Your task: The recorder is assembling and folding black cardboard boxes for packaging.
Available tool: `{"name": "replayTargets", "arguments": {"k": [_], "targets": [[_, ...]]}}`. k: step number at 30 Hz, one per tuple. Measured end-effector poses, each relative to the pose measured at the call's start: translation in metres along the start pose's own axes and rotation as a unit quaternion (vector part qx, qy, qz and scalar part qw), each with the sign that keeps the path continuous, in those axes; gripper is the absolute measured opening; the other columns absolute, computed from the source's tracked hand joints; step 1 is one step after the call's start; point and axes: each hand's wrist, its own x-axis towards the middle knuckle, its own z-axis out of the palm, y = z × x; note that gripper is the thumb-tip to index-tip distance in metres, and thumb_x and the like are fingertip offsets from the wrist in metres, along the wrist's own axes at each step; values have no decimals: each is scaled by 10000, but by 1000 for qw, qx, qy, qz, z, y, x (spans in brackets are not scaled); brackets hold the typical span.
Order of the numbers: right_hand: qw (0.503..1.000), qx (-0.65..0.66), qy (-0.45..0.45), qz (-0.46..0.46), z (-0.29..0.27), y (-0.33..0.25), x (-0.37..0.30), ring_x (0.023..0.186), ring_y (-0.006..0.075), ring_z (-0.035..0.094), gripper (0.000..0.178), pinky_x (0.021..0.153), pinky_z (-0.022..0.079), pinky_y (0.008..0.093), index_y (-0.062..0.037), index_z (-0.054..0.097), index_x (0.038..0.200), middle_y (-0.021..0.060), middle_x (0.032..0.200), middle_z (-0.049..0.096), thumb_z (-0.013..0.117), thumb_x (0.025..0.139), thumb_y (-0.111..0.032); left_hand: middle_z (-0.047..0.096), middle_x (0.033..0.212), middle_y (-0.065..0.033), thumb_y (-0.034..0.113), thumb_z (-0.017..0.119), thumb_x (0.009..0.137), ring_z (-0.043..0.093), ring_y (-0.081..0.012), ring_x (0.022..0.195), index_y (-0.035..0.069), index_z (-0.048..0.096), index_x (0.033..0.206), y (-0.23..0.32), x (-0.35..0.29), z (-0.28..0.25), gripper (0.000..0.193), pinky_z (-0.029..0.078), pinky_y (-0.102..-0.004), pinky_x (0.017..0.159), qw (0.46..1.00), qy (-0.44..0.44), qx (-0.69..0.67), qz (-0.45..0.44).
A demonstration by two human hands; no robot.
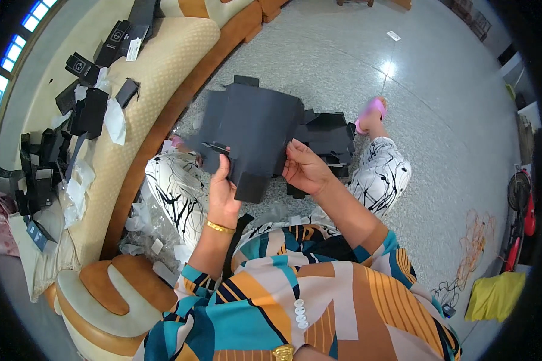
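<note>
In front of my lap I hold up a black cardboard piece (253,126), which looks like an unfolded box with flaps at its edges. My left hand (223,198) grips its lower left part, thumb on the near face and the other fingers mostly hidden behind. At the lower right edge, my right hand (304,165) pinches the card between thumb and fingers. Beyond it, more flattened black cardboard (328,138) lies in a pile on the floor between my feet, partly covered by the held piece.
To the left, a cream and brown sofa (174,48) bears several black boxes (90,111) and white paper scraps (114,120). Clear plastic wrapping (141,219) lies on the floor beside my left leg. A yellow cloth (497,296) and tangled cords (473,240) are at the right.
</note>
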Motion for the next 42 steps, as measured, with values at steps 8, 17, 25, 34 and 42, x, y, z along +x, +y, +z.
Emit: {"name": "replayTargets", "arguments": {"k": [8, 17, 25, 34, 42], "targets": [[981, -84, 168, -52, 32, -19, 12, 990, 172, 530, 332, 836, 433, 394, -112, 518, 1086, 53, 1051, 575, 577, 835, -321, 532, 1101, -52, 156, 518, 881, 533, -178, 986, 68, 498, 1137, -11, 20, 32, 271, 444, -328, 859, 978, 12, 107, 178], [866, -369, 303, -147, 46, 21, 19, 1073, 235, 451, 634, 801, 450, 381, -36, 238, 1318, 124, 1259, 384, 585, 830, -245, 515, 1115, -81, 182, 461, 912, 481, -160, 1022, -38, 490, 1117, -44, 22, 50, 302, 374, -296, 888, 927, -24, 200, 317], [969, -78, 167, -166, 48, -6, 11, 896, 199, 570, 254, 726, 510, 334, -51, 555, 1036, 77, 989, 584, 520, 877, -246, 501, 1163, -96, 238, 441, 915, 501, -232, 1053, 66, 478, 1128, -6, 44, 35, 276, 409, -379, 924, 986, -113, -100, 70], [678, -660, 188, -262, 32, 13, 24, 877, 203, 567, 222, 781, 456, 307, -2, 544, 944, 72, 940, 598, 583, 841, -196, 531, 1084, -116, 260, 480, 898, 543, -232, 970, 54, 474, 1121, -21, 52, 59, 303, 485, -361, 796, 994, -64, -60, 64], [909, -36, 255, -328, 71, 20, 13, 996, 209, 510, 379, 878, 416, 344, 26, 486, 1116, 85, 1114, 532, 612, 816, -170, 520, 1106, -54, 236, 526, 880, 530, -187, 963, 44, 470, 1134, -41, 4, 75, 324, 457, -344, 818, 987, -73, -1, 146]]}}
